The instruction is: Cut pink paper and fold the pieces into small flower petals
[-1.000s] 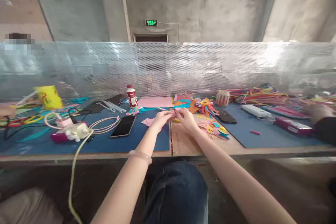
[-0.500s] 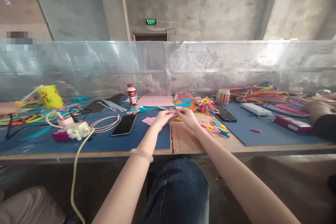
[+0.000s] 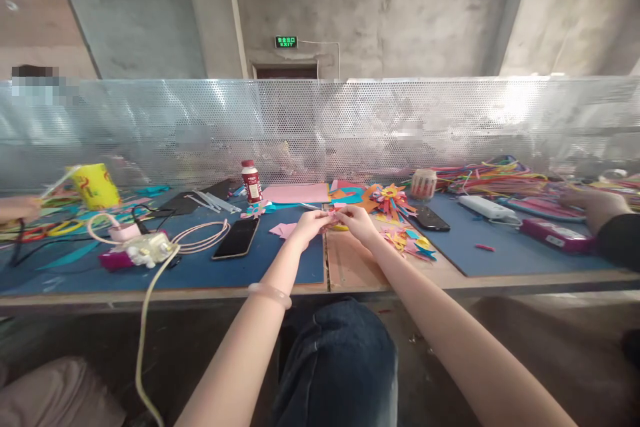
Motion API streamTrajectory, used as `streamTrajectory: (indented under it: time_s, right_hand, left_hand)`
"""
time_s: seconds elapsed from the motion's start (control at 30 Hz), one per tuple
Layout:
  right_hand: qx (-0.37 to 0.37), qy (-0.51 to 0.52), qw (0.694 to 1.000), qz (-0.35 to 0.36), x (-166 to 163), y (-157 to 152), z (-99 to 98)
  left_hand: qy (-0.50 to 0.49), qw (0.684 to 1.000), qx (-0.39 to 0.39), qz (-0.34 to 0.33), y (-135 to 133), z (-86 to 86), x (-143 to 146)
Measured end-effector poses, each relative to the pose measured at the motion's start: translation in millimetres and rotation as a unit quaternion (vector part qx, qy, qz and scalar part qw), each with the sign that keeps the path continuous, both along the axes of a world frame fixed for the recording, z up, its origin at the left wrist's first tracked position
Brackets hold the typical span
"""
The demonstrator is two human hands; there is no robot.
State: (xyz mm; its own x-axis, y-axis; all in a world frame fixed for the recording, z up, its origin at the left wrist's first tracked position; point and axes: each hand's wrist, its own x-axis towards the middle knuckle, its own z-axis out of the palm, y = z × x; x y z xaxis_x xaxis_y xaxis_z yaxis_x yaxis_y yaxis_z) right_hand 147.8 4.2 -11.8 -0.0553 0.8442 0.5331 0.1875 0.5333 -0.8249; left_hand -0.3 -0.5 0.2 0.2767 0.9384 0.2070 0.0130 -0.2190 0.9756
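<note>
Nearest: jeans knee [image 3: 340, 360], below L hand [image 3: 310, 225] & R hand [image 3: 358, 222]; pale bangle [image 3: 270, 294] on forearm behind L hand. Brown board [image 3: 353, 271] this side of R hand, w/ cut paper bits [image 3: 407, 242] (pink, yellow, blue) to its R. Black phone [image 3: 237, 238] well L of L hand, pink paper [image 3: 283, 230] just L. Hands meet: fingertips of each pinched on small pink pc [image 3: 331, 215] btwn them, mostly hidden. Past R hand, to R: multicol. paper flower [image 3: 391, 197], jar [image 3: 424, 185]. Past L hand, to L: red-capped bottle [image 3: 251, 182]; straight past hands: pink sheet [image 3: 295, 193]. Farthest: perf. metal screen [image 3: 280, 127], then exit sign [image 3: 286, 42].
</note>
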Motion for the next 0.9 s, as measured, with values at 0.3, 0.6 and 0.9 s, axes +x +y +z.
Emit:
streamTrajectory:
  time_s: [0.3,0.6,0.9]
  right_hand:
    - [0.076,-0.063,0.994,-0.049,-3,1,-0.5]
    - [0.203,-0.199,0.952,-0.111,-1,-7,0.0]
    - [0.246,-0.347,0.893,-0.146,-2,-9,-2.6]
  left_hand:
    - [-0.022,1.0,-0.007,0.017,2,-1.7,-1]
    - [-0.038,0.999,-0.002,0.014,3,-2.1,-1]
    - [-0.057,0.998,0.019,0.02,9,-6.1,-4]
